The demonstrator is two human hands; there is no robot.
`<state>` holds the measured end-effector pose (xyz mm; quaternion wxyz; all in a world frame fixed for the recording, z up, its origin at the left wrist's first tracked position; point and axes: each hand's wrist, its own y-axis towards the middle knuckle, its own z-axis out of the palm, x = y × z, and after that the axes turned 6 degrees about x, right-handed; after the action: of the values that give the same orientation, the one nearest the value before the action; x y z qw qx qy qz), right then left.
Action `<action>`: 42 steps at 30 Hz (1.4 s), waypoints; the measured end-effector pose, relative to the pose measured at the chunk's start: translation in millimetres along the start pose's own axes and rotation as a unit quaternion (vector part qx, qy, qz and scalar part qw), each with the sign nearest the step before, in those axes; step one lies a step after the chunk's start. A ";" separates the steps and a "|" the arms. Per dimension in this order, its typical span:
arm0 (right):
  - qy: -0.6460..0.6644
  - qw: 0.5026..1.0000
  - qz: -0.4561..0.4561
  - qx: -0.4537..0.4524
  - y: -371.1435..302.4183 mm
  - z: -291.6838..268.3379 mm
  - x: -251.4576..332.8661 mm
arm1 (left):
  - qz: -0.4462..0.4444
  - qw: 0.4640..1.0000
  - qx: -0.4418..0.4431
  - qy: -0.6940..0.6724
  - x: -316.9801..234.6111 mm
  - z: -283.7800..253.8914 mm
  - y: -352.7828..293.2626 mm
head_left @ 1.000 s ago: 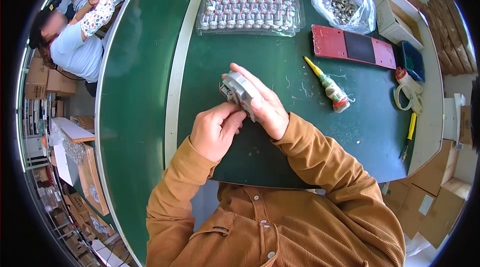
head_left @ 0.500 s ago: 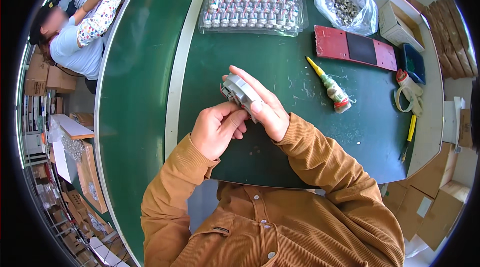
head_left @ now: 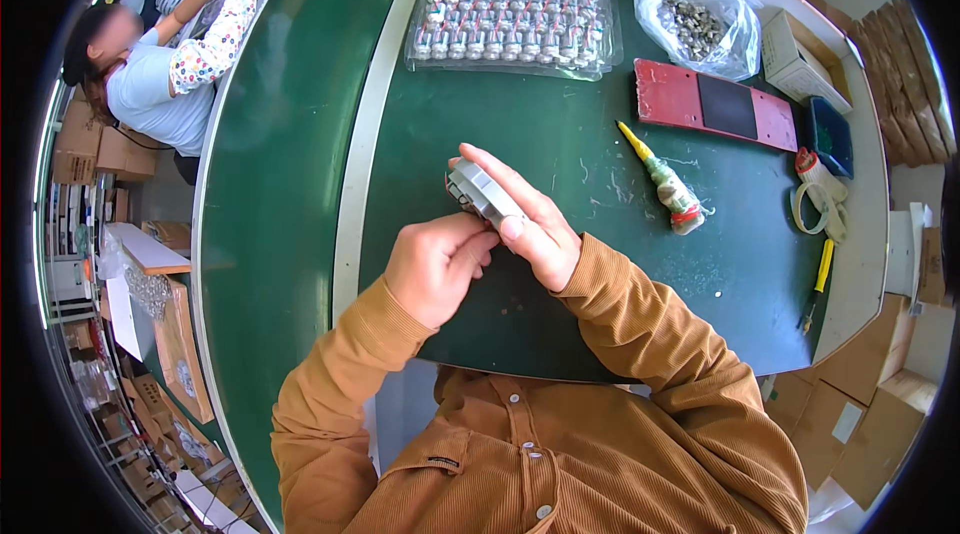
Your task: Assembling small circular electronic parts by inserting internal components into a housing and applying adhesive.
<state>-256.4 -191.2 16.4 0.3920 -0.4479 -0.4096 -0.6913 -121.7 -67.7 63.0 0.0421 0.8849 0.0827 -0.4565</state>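
Note:
A grey rounded plastic housing (head_left: 484, 193) with thin wires showing at its left side is held tilted above the green table. My right hand (head_left: 535, 224) grips it from the right, fingers along its outer face and thumb at its lower end. Close against the housing's lower left, my left hand (head_left: 437, 264) has its fingers pinched together; whatever lies between the fingertips is hidden by the hand itself.
Clear trays of small motors with wires (head_left: 515, 14) lie at the back. Beside them are a plastic bag of metal parts (head_left: 695, 29), a red plate with a black pad (head_left: 715, 104), a yellow-tipped glue bottle (head_left: 668, 184) and a screwdriver (head_left: 822, 269). Another person (head_left: 165, 84) works at far left.
My left hand has turned slightly, its back now more upward, and its forearm has shifted a little left. The housing stays in my right hand, tilted slightly differently.

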 end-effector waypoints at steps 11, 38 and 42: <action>0.296 0.954 -0.024 -0.031 4.6 -3.2 -17.5 | 0.254 0.908 -0.141 0.303 1.9 -7.8 3.1; 0.086 0.974 0.173 -0.121 -2.7 -30.8 9.1 | -0.073 0.939 -0.145 -0.304 49.4 -11.6 22.3; 0.092 0.976 0.164 -0.112 -2.5 -30.6 10.9 | -0.089 0.934 -0.129 -0.322 49.4 -12.2 20.7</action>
<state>-271.0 -220.3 18.1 0.4834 -0.4846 -0.2124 -0.6974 -79.9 -80.9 29.8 0.1390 0.6661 0.2014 -0.7046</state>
